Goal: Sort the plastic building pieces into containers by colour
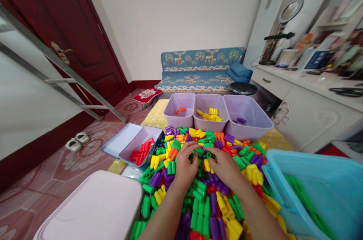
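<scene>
Both my hands reach into a big heap of colourful plastic tube-shaped building blocks (200, 215). My left hand (185, 162) curls its fingers and thumb around a green building block (199, 151). Close beside it, my right hand (222, 164) has its fingertips closed on another green block (208, 155). The fingers partly cover both pieces. Just under the right fingers lies a yellow block (207, 165). Green, purple, yellow, orange and red blocks surround both hands, some joined in rows.
Behind the heap stand three lilac bins, with orange pieces in the left bin (179, 121), yellow in the middle bin (211, 126) and purple in the right bin (246, 130). A box (127, 153) at left holds red blocks. A blue tub (326, 164) at right holds green ones. A pale lid (93, 206) lies front left.
</scene>
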`<state>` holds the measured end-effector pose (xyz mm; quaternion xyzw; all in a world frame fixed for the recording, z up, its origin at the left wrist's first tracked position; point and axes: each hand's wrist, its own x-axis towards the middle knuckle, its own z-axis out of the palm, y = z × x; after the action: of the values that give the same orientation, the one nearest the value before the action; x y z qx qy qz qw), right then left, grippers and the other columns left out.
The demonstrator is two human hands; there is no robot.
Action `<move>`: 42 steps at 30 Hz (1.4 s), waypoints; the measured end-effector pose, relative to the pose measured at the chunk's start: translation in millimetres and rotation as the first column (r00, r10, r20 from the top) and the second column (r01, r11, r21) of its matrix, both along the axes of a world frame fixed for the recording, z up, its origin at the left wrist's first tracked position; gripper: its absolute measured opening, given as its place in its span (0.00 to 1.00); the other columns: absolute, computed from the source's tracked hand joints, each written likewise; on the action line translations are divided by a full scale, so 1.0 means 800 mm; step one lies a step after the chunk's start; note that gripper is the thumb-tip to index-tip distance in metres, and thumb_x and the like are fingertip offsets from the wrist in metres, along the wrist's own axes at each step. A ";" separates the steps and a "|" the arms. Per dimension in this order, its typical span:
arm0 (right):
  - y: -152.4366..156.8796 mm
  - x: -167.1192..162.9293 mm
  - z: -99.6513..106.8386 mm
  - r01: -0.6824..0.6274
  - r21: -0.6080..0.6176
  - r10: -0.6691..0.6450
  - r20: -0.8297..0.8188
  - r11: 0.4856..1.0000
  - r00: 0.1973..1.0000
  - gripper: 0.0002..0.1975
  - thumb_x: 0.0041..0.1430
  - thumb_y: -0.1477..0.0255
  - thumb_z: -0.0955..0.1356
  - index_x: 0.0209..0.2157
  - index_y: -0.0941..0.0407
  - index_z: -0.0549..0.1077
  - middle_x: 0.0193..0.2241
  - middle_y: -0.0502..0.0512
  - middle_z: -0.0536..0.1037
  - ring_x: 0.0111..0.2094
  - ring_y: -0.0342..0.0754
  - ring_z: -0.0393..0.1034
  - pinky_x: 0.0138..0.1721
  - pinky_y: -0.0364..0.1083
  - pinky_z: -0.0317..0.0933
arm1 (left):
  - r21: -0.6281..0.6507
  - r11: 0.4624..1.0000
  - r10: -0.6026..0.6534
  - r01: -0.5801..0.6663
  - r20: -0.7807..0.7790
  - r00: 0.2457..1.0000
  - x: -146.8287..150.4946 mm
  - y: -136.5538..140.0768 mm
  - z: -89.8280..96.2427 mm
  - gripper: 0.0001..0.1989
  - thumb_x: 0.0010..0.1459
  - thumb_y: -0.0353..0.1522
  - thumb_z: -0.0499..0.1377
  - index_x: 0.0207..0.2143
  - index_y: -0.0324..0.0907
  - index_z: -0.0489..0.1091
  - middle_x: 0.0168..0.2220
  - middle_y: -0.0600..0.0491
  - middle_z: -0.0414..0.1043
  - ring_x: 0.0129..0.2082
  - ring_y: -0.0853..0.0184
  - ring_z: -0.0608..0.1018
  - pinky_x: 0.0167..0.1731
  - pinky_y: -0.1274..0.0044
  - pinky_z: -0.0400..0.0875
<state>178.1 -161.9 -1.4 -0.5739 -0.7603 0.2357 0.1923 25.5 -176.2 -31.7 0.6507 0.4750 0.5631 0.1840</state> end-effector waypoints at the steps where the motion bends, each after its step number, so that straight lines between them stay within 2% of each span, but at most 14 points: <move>1: 0.000 0.001 -0.001 0.015 0.005 -0.015 -0.033 1.000 0.999 0.23 0.54 0.76 0.61 0.51 0.55 0.73 0.47 0.57 0.78 0.45 0.53 0.74 0.46 0.51 0.65 | -0.001 1.000 0.001 -0.001 -0.001 1.000 0.000 0.000 0.000 0.18 0.53 0.19 0.53 0.42 0.44 0.75 0.44 0.50 0.73 0.46 0.64 0.75 0.48 0.70 0.70; 6: -0.001 0.011 -0.009 0.041 0.159 -0.002 -0.243 0.986 0.970 0.13 0.54 0.73 0.65 0.40 0.53 0.78 0.43 0.54 0.78 0.45 0.52 0.72 0.48 0.51 0.63 | -0.002 1.000 -0.008 0.008 -0.004 1.000 0.000 -0.001 0.002 0.18 0.54 0.19 0.53 0.42 0.43 0.75 0.43 0.50 0.73 0.45 0.64 0.75 0.48 0.70 0.70; 9: -0.010 0.018 -0.002 0.158 0.211 -0.045 -0.459 0.965 0.887 0.11 0.54 0.68 0.68 0.38 0.54 0.78 0.39 0.55 0.78 0.40 0.51 0.72 0.44 0.50 0.65 | -0.002 1.000 -0.008 0.008 -0.001 1.000 0.001 -0.001 0.002 0.17 0.54 0.20 0.54 0.41 0.43 0.75 0.43 0.50 0.74 0.44 0.64 0.76 0.47 0.71 0.70; 11: -0.021 0.021 0.009 0.366 0.192 -0.142 -0.686 0.911 0.713 0.13 0.54 0.65 0.69 0.41 0.54 0.76 0.34 0.53 0.78 0.33 0.48 0.73 0.37 0.47 0.66 | -0.005 1.000 -0.002 0.002 0.003 1.000 0.001 -0.001 0.002 0.16 0.55 0.20 0.54 0.40 0.44 0.75 0.42 0.50 0.74 0.44 0.64 0.76 0.47 0.71 0.71; 13: -0.031 0.023 0.024 0.593 0.134 -0.145 -0.906 0.794 0.398 0.15 0.56 0.64 0.68 0.44 0.54 0.73 0.31 0.51 0.77 0.28 0.45 0.73 0.32 0.45 0.65 | -0.009 1.000 0.003 -0.003 0.007 1.000 0.001 -0.001 0.002 0.16 0.55 0.20 0.54 0.40 0.44 0.75 0.42 0.50 0.74 0.44 0.64 0.76 0.46 0.71 0.71; 15: -0.038 0.029 0.036 0.705 0.061 -0.010 -0.995 0.707 0.095 0.11 0.59 0.65 0.67 0.42 0.54 0.71 0.35 0.52 0.77 0.30 0.45 0.74 0.33 0.45 0.65 | -0.011 1.000 0.003 -0.003 0.010 1.000 0.001 -0.001 0.002 0.15 0.55 0.21 0.54 0.39 0.44 0.75 0.42 0.50 0.74 0.43 0.64 0.76 0.46 0.71 0.71; 17: -0.038 0.040 0.042 0.706 -0.028 0.068 -0.992 0.708 -0.107 0.09 0.61 0.64 0.64 0.39 0.53 0.71 0.42 0.55 0.77 0.39 0.48 0.76 0.41 0.48 0.65 | -0.010 1.000 0.000 0.000 0.012 1.000 0.001 0.000 0.002 0.15 0.55 0.21 0.54 0.39 0.43 0.75 0.42 0.50 0.74 0.43 0.64 0.76 0.46 0.71 0.71; 20: -0.034 0.057 0.039 0.653 -0.172 0.017 -0.962 0.738 -0.273 0.13 0.64 0.61 0.60 0.37 0.52 0.72 0.55 0.55 0.71 0.52 0.49 0.70 0.55 0.54 0.57 | -0.014 1.000 -0.003 0.004 0.010 1.000 0.001 0.001 0.002 0.14 0.56 0.21 0.54 0.38 0.43 0.76 0.42 0.50 0.74 0.43 0.64 0.76 0.46 0.71 0.71; 26: -0.035 0.066 0.034 0.659 -0.211 0.025 -0.944 0.722 -0.330 0.13 0.63 0.59 0.59 0.36 0.50 0.72 0.59 0.51 0.66 0.53 0.52 0.69 0.59 0.59 0.50 | -0.029 0.999 -0.015 0.015 0.005 1.000 0.002 -0.001 0.004 0.13 0.56 0.22 0.55 0.38 0.44 0.76 0.41 0.50 0.74 0.43 0.64 0.76 0.46 0.71 0.71; 29: -0.035 0.060 0.032 0.632 -0.210 -0.018 -0.955 0.746 -0.295 0.10 0.61 0.62 0.63 0.39 0.50 0.72 0.54 0.52 0.72 0.50 0.51 0.71 0.55 0.56 0.55 | -0.017 1.000 -0.014 0.014 0.022 1.000 0.002 -0.001 0.004 0.12 0.56 0.22 0.56 0.38 0.43 0.76 0.40 0.50 0.75 0.42 0.64 0.76 0.45 0.72 0.71; 31: -0.034 0.054 0.026 0.589 -0.187 -0.096 -0.979 0.786 -0.181 0.10 0.57 0.65 0.66 0.40 0.51 0.73 0.46 0.54 0.77 0.46 0.50 0.73 0.50 0.53 0.60 | -0.008 1.000 -0.003 0.003 0.045 0.999 0.002 -0.001 0.004 0.11 0.56 0.23 0.56 0.37 0.43 0.76 0.39 0.50 0.75 0.42 0.65 0.76 0.44 0.73 0.71; 34: -0.031 0.043 0.012 0.458 -0.128 -0.236 -0.954 0.880 0.187 0.11 0.54 0.65 0.69 0.38 0.55 0.74 0.38 0.55 0.79 0.42 0.50 0.73 0.46 0.50 0.63 | -0.017 1.000 0.018 -0.017 0.100 0.995 0.001 -0.002 0.001 0.10 0.58 0.25 0.56 0.38 0.43 0.76 0.39 0.50 0.75 0.41 0.65 0.77 0.40 0.75 0.71; 37: -0.030 0.026 -0.001 0.234 -0.051 -0.177 -0.809 0.971 0.560 0.17 0.52 0.65 0.70 0.44 0.55 0.73 0.42 0.57 0.78 0.42 0.50 0.72 0.40 0.47 0.66 | -0.026 1.000 0.019 -0.016 0.158 0.987 -0.001 -0.002 -0.001 0.09 0.60 0.28 0.55 0.38 0.43 0.75 0.39 0.49 0.75 0.40 0.64 0.77 0.37 0.76 0.72; 42: -0.035 -0.003 -0.008 0.020 0.104 0.046 -0.594 0.994 0.803 0.30 0.52 0.74 0.67 0.58 0.49 0.65 0.51 0.58 0.72 0.33 0.45 0.71 0.27 0.44 0.66 | 0.000 1.000 0.001 -0.001 0.191 0.982 -0.002 -0.003 -0.001 0.08 0.60 0.30 0.56 0.38 0.42 0.75 0.39 0.49 0.75 0.41 0.64 0.77 0.41 0.74 0.72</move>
<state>175.8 -189.6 -8.0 -0.4547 -0.6769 0.3647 0.4495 24.0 -178.3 -32.2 0.5935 0.4555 0.6229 0.2286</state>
